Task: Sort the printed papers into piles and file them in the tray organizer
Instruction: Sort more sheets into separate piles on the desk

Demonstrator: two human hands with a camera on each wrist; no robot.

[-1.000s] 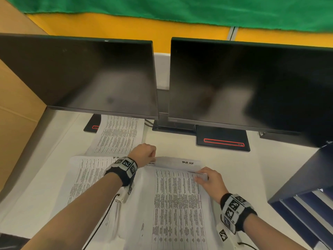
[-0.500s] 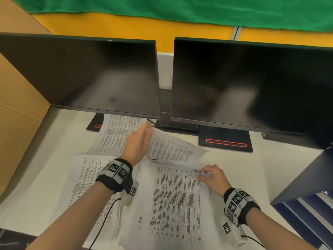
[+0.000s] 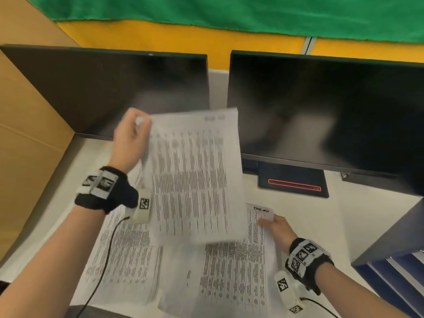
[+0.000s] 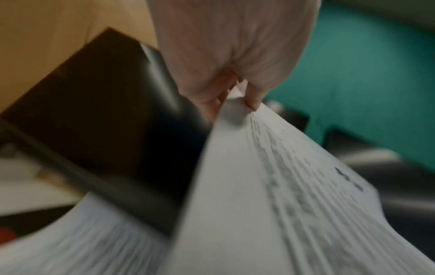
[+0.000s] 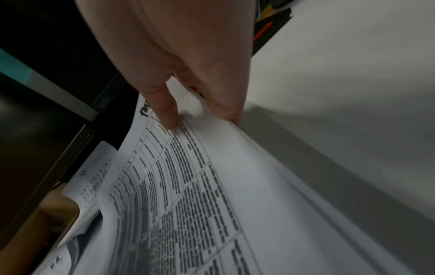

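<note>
My left hand [image 3: 130, 138] pinches a raised sheet [image 3: 195, 180], screening both monitors [image 3: 321, 111]; my right hand [image 3: 275, 228] pinches the stack [image 3: 229, 271] corner.

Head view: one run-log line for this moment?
left hand: pinches lifted sheet by top corner | right hand: holds corner of desk stack | tray organizer: right, nothing filed yet

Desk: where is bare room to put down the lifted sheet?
Bare desk lies right of the pile, between the stand and the organizer. A narrower strip runs along the cardboard wall. The middle is crowded with papers, where the left hand holds the sheet.
</note>
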